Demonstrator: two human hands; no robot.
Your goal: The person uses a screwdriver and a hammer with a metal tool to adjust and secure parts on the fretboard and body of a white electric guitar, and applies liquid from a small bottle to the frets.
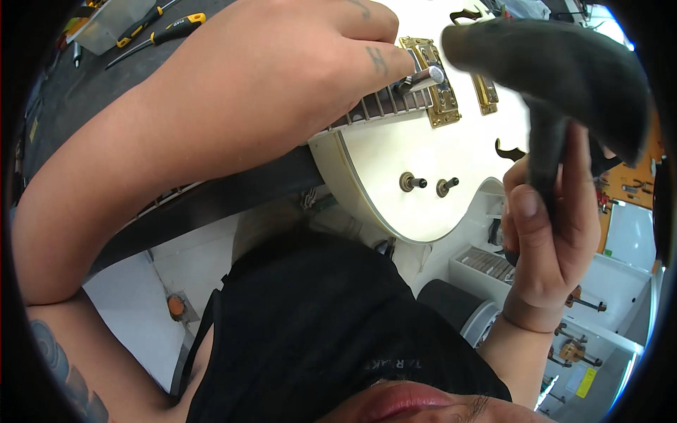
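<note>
**Metal rod (424, 79) at the guitar (416, 162), hammer (557, 70) up**

Left of the guitar, two screwdrivers (182, 27) lie on the tabletop (92, 106). My left hand (317, 63) curls round the rod over the guitar's neck. The guitar rests across the tabletop's edge. By its right end, my right hand (553, 225) grasps the hammer.

Blurred hammer head (557, 74), guitar neck (384, 107) partly hidden
</note>
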